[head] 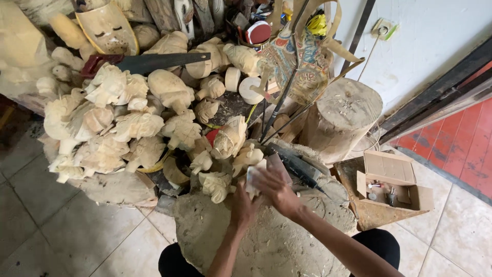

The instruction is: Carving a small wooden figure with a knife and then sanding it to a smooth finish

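Both my hands meet over a big rough wooden block (271, 241) in front of my knees. My left hand (243, 207) grips a small pale wood carving (252, 189) from below. My right hand (275, 191) presses a light piece of sandpaper (255, 172) against the top of that carving. Much of the carving is hidden between my fingers. Another unfinished carved head (215, 184) lies just left of my left hand on the block's edge.
A heap of several pale carved figures (128, 123) fills the left. A handsaw (148, 62) lies across them, a carved mask (108, 28) behind. A round log stump (341, 115) stands at right, an open cardboard box (392, 184) with small items beside it. Dark tools (297, 166) lie near my right hand.
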